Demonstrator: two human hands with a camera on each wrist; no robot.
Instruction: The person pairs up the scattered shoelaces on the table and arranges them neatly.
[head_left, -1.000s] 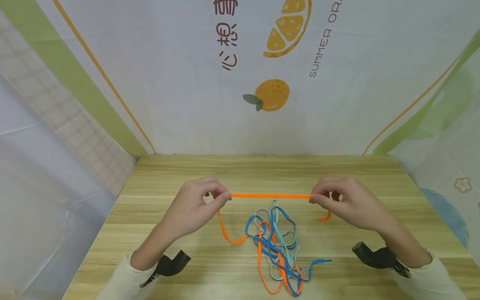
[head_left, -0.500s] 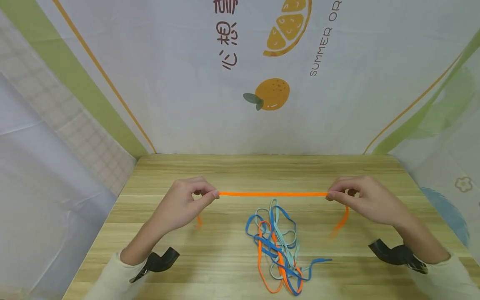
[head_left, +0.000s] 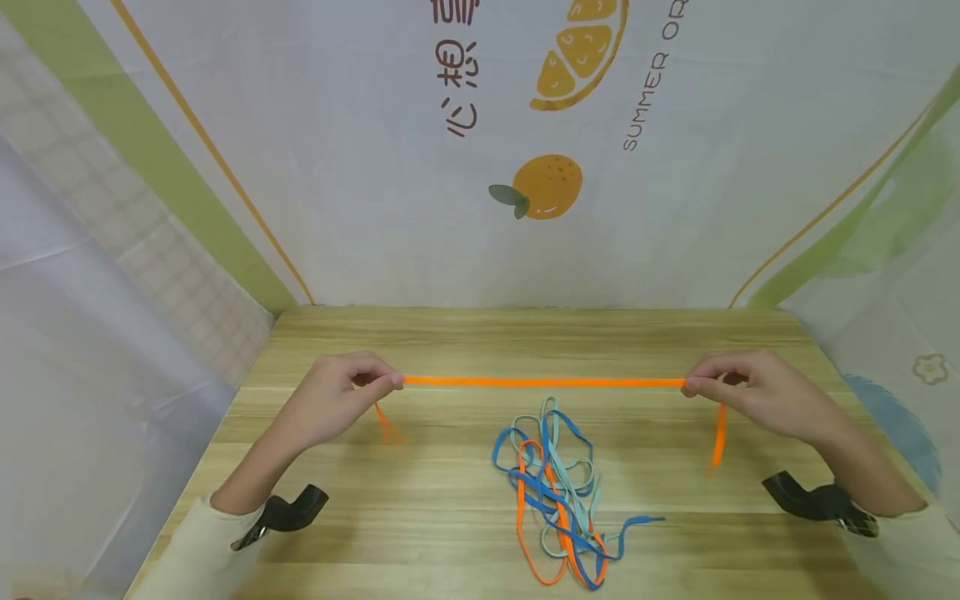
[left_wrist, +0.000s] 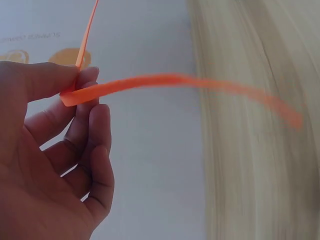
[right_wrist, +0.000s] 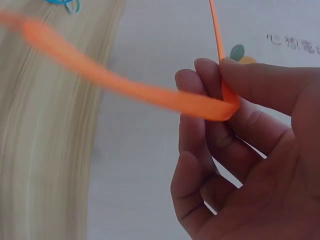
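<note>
An orange shoelace point(head_left: 543, 382) is stretched straight and level above the table between my two hands. My left hand point(head_left: 341, 398) pinches it between thumb and fingers, and a short blurred tail hangs below. On the other side, my right hand point(head_left: 757, 392) pinches the lace the same way, its loose end dangling. Both wrist views show the orange shoelace point(left_wrist: 125, 84) folded over the fingers under the thumb, its free end swinging and blurred. Below the taut lace lies a tangled pile of blue, light green and orange shoelaces point(head_left: 555, 500), touched by neither hand.
The wood-grain table point(head_left: 420, 533) ends at a white printed cloth point(head_left: 390, 208) hanging behind it. More cloth hangs at the left and right sides. A black curved mount point(head_left: 288, 508) sits on the left wrist, and a similar mount point(head_left: 806, 498) on the right.
My hands have moved steadily apart, left hand leftward and right hand rightward, lengthening the straight stretch of orange shoelace. The left tail has lifted off the pile. The pile itself has not moved.
</note>
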